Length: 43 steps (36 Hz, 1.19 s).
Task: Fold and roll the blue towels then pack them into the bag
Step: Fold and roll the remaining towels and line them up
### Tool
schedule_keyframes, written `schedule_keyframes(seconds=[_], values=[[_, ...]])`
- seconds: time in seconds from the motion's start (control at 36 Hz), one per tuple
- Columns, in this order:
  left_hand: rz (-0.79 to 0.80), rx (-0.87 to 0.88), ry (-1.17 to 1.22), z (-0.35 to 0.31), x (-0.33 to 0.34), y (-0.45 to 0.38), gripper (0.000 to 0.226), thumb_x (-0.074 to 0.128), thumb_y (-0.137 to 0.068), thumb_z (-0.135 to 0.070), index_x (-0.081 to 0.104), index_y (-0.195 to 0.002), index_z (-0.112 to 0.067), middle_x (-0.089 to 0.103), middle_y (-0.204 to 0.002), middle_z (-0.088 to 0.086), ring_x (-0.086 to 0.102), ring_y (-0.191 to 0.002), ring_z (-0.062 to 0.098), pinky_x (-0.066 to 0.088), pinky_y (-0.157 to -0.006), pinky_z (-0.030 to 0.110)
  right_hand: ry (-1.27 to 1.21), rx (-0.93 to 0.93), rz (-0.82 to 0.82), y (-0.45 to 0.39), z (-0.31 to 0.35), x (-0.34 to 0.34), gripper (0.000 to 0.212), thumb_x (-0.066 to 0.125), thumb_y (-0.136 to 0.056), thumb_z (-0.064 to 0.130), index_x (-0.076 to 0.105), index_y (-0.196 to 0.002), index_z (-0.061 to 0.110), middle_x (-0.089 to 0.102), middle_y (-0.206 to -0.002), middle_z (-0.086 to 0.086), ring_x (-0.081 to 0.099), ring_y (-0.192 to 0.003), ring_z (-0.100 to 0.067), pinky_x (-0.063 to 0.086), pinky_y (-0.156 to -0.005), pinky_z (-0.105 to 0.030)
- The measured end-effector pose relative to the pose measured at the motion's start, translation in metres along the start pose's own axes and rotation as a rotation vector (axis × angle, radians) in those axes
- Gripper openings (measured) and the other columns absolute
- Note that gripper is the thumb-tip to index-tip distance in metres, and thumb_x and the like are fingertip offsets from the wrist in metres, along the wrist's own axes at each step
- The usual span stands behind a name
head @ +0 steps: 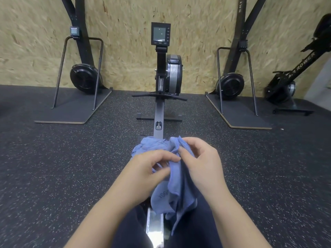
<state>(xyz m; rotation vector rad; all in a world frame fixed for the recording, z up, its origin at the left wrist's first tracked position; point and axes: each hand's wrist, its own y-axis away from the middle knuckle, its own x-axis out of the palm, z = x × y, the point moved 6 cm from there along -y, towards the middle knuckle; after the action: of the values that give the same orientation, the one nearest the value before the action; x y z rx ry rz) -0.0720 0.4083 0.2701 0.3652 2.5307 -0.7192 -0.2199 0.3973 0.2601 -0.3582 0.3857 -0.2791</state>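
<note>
Blue towel (176,178) bunched and crumpled, held up in front of the body above the lap and the rowing machine's rail (159,120); no fold line, no flat panel, no roll anywhere on it. Loose end hanging down between the knees, another wad of the same blue cloth heaped on the far side of the fingers, over the rail; one towel or two there, impossible to say. Left hand (152,168) pinching an edge of the cloth between thumb and fingertips; right hand (198,162) curled round the upper fold just beside it, the two hands close together and nearly touching. Looks like hunting for a hem or corner to shake the cloth out, so very early in the job: folding not begun, rolling not begun, packing not begun. No bag in sight, and no finished roll in sight either. Further out, speckled dark rubber floor (62,167), the rower's flywheel and monitor (160,34) straight ahead, two ski-type machines on stands to either side, another rower tipped up at far right, all against a chipboard wall (125,15).
</note>
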Motion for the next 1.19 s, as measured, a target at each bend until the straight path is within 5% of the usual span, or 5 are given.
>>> schedule_keyframes(seconds=[0.22,0.5,0.67,0.94,1.19], values=[[-0.171,0.136,-0.192,0.006,-0.012,-0.003,0.012,0.053,-0.077,-0.044,0.054,-0.084,-0.034,0.046,-0.125,-0.024,0.046,-0.119,-0.001,0.035,-0.100,0.019,0.010,-0.031,0.150,0.004,0.010,0.007,0.014,0.070,-0.084,0.016,0.067,-0.078,0.028,0.070,-0.080,0.015,0.063,-0.077,-0.002,0.048,-0.074,-0.020],[-0.237,0.075,-0.070,0.012,-0.015,0.000,0.010,0.055,-0.080,-0.033,0.047,-0.077,-0.039,0.058,-0.087,-0.010,0.058,-0.082,0.011,0.046,-0.076,0.026,0.007,-0.039,0.257,0.007,0.022,0.006,0.018,0.074,-0.080,0.016,0.067,-0.075,0.031,0.065,-0.074,0.022,0.055,-0.065,0.000,0.039,-0.062,-0.011],[-0.265,0.118,-0.149,0.009,-0.020,0.002,0.032,0.054,-0.082,-0.006,0.058,-0.089,-0.036,0.052,-0.089,-0.013,0.052,-0.086,-0.002,0.036,-0.076,0.006,0.153,0.023,0.160,0.004,0.008,-0.005,0.026,0.076,-0.078,0.027,0.055,-0.065,0.021,0.052,-0.057,0.013,0.043,-0.055,-0.001,0.034,-0.054,-0.015],[-0.272,0.109,-0.149,0.011,-0.019,0.000,0.014,0.066,-0.078,-0.022,0.066,-0.082,-0.036,0.049,-0.086,-0.012,0.051,-0.086,-0.005,0.035,-0.078,0.004,-0.108,0.081,0.196,0.007,0.016,0.005,0.018,0.069,-0.082,0.010,0.064,-0.072,0.023,0.067,-0.069,0.012,0.056,-0.065,-0.002,0.045,-0.064,-0.020],[-0.284,0.102,-0.116,-0.002,-0.023,0.003,0.006,0.057,-0.085,-0.034,0.060,-0.083,-0.029,0.062,-0.092,-0.019,0.057,-0.091,0.000,0.039,-0.083,0.012,-0.302,0.215,0.056,0.006,0.008,0.000,0.007,0.069,-0.085,0.011,0.067,-0.078,0.009,0.064,-0.059,0.006,0.053,-0.051,-0.004,0.041,-0.048,-0.016]])
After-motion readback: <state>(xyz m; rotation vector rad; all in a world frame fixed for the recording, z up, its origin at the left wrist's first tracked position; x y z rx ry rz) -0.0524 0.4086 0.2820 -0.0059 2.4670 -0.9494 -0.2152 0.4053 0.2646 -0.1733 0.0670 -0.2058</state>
